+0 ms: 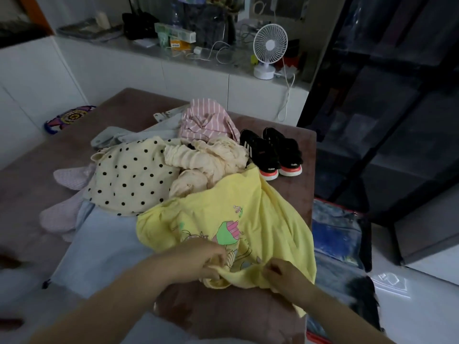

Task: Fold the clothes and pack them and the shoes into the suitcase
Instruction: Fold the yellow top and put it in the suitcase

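The left hand (211,259) and right hand (285,271) each pinch the near edge of the yellow shirt (223,207), fingers curled into the cloth. The shirt stretches away from them, far and slightly left, across the surface (293,194) and onto the heap of clothes (129,177). The shoes (273,150) stand far right. The suitcase (335,232), seemingly open, lies on the floor to the right, closer to the right hand.
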Available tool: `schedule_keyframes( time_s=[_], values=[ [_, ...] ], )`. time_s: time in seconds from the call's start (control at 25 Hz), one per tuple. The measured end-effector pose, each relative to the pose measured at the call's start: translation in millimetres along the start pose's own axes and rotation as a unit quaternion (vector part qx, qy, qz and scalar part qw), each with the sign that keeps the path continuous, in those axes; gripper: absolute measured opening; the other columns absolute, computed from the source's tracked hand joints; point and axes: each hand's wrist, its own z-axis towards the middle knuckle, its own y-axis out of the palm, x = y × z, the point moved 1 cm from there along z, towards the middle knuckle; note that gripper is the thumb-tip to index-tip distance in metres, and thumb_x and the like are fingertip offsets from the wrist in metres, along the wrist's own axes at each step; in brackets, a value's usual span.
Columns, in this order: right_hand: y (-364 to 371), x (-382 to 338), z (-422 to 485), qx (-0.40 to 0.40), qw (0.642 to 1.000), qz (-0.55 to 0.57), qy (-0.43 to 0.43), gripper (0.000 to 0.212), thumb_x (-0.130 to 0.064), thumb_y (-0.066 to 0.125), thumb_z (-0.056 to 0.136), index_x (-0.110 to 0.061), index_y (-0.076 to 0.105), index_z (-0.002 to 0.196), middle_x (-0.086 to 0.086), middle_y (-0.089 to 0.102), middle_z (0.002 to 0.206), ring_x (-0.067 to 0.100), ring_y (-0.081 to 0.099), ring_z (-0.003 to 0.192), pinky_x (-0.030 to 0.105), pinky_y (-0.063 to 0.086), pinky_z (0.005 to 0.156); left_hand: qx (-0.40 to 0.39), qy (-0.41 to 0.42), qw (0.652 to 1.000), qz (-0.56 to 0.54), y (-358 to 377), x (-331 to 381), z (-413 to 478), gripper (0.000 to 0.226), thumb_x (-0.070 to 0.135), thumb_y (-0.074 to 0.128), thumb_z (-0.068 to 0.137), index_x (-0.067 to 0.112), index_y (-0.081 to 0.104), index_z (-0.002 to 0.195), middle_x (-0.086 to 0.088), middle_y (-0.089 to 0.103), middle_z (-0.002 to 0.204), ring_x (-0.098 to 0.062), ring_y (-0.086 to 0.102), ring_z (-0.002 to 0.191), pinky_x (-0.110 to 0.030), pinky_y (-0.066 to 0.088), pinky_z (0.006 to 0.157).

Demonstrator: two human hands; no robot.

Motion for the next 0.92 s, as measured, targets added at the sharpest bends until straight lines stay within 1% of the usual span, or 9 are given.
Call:
schedule_keyframes(
  time_s=[0.08, 0.2, 0.28, 0.4, 0.44, 0.52, 0.64, 0.8, 0.92],
  values=[
    [1, -1, 4, 0.049, 0.99, -0.107, -0.073, 0.002, -0.025, 0.058, 0.087, -0.024, 0.056, 0.086, -0.009, 0.056, 0.085, 0.001, 0.053, 0.074, 0.008, 0.041, 0.066, 0.125, -0.014, 0.991, -0.039, -8, -17, -7, 0.051, 0.04, 0.07, 0.077, 0.027, 0.051, 0.123, 0.012, 0.046, 0.129, -0.005, 0.038, 0.121, -0.022, 0.032, 0.102],
    [18, -12, 9, 0.029, 0.963, -0.207, -0.172, 0.056, -0.05, 0.059, 0.072, -0.026, 0.051, 0.122, -0.012, 0.047, 0.117, 0.006, 0.045, 0.108, 0.015, 0.035, 0.094, 0.36, -0.129, 0.923, -0.047, -22, -61, -20, 0.073, 0.027, 0.077, 0.072, 0.014, 0.041, 0.135, -0.005, 0.041, 0.138, -0.023, 0.034, 0.129, -0.032, 0.027, 0.105],
    [37, -19, 9, 0.004, 0.931, -0.299, -0.207, 0.071, -0.062, 0.048, 0.059, -0.031, 0.049, 0.124, -0.014, 0.049, 0.117, 0.008, 0.046, 0.107, 0.025, 0.037, 0.098, 0.342, -0.21, 0.916, -0.018, -26, -83, -20, 0.066, 0.029, 0.075, 0.074, 0.014, 0.046, 0.132, -0.009, 0.049, 0.133, -0.03, 0.04, 0.124, -0.038, 0.03, 0.103],
    [45, -17, 23, 0.064, 0.892, -0.357, -0.271, 0.025, -0.041, 0.058, 0.047, -0.034, 0.064, 0.069, -0.017, 0.061, 0.063, 0.007, 0.061, 0.063, 0.016, 0.051, 0.065, 0.322, -0.161, 0.933, 0.01, -37, -93, -15, 0.019, 0.03, 0.069, 0.08, 0.018, 0.068, 0.095, -0.002, 0.068, 0.099, -0.025, 0.058, 0.097, -0.039, 0.043, 0.089],
    [34, -19, 23, 0.059, 0.906, -0.342, -0.243, 0.019, -0.037, 0.06, 0.049, -0.031, 0.066, 0.066, -0.014, 0.063, 0.061, 0.009, 0.06, 0.063, 0.016, 0.05, 0.065, 0.327, -0.131, 0.936, -0.014, -44, -92, -15, 0.012, 0.027, 0.069, 0.081, 0.019, 0.067, 0.088, 0.001, 0.068, 0.093, -0.021, 0.059, 0.092, -0.04, 0.045, 0.087],
    [10, -18, 26, 0.082, 0.928, -0.298, -0.207, 0.018, -0.029, 0.06, 0.073, -0.026, 0.072, 0.086, -0.014, 0.067, 0.082, 0.009, 0.057, 0.079, 0.013, 0.04, 0.072, 0.281, -0.094, 0.951, -0.083, -56, -87, -11, 0.023, 0.026, 0.072, 0.078, 0.022, 0.058, 0.097, 0.007, 0.062, 0.101, -0.013, 0.057, 0.097, -0.038, 0.046, 0.089],
    [-27, -19, 18, 0.161, 0.964, -0.144, -0.158, 0.02, -0.007, 0.062, 0.084, -0.023, 0.071, 0.093, -0.019, 0.061, 0.087, 0.001, 0.056, 0.072, 0.004, 0.039, 0.065, 0.2, -0.106, 0.973, -0.041, -52, -78, 5, 0.039, 0.034, 0.073, 0.076, 0.023, 0.058, 0.11, 0.011, 0.058, 0.105, -0.008, 0.055, 0.099, -0.028, 0.045, 0.086],
    [-73, -19, 15, 0.33, 0.935, -0.029, -0.124, 0.021, 0.0, 0.059, 0.084, -0.018, 0.07, 0.09, -0.009, 0.064, 0.077, 0.014, 0.061, 0.069, 0.011, 0.042, 0.055, 0.276, -0.081, 0.955, -0.074, -60, -65, 22, 0.009, 0.022, 0.059, 0.088, 0.015, 0.063, 0.09, 0.005, 0.057, 0.084, -0.016, 0.056, 0.083, -0.023, 0.038, 0.064],
    [-102, -7, 22, 0.378, 0.922, -0.062, -0.059, 0.024, -0.004, 0.053, 0.087, -0.015, 0.065, 0.105, 0.008, 0.064, 0.106, 0.028, 0.062, 0.095, 0.031, 0.046, 0.071, 0.335, -0.104, 0.932, -0.094, -91, -63, 32, 0.012, 0.022, 0.046, 0.095, 0.013, 0.053, 0.095, -0.003, 0.06, 0.088, -0.024, 0.056, 0.083, -0.033, 0.041, 0.068]
  ],
)
